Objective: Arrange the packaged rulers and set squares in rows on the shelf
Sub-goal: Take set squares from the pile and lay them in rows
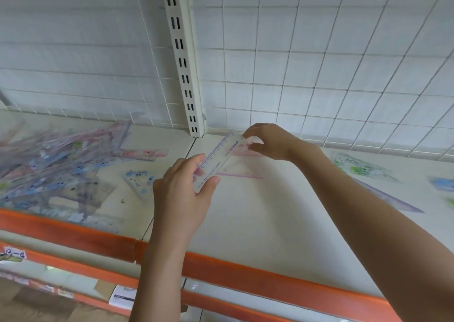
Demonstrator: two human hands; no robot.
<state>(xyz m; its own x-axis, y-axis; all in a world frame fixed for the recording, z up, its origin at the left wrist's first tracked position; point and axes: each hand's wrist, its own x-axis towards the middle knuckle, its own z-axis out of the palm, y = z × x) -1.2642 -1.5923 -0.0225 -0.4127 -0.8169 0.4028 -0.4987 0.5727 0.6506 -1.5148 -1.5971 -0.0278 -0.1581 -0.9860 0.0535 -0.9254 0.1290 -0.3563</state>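
Note:
A clear packaged ruler [219,158] is held slanted above the white shelf [258,223], near the back middle. My left hand [183,194] grips its near end between thumb and fingers. My right hand [266,141] pinches its far end close to the wire grid back. A pink set square [239,172] lies flat on the shelf just under the ruler. A jumbled pile of packaged rulers and set squares [49,169] covers the shelf's left section. A few green, blue and purple set squares [363,168] lie at the right.
A slotted white upright post [183,58] divides the wire grid back panel [319,63]. An orange strip [245,275] runs along the shelf's front edge. A loose blue set square [138,179] lies left of my left hand. A lower shelf holds boxes [122,296].

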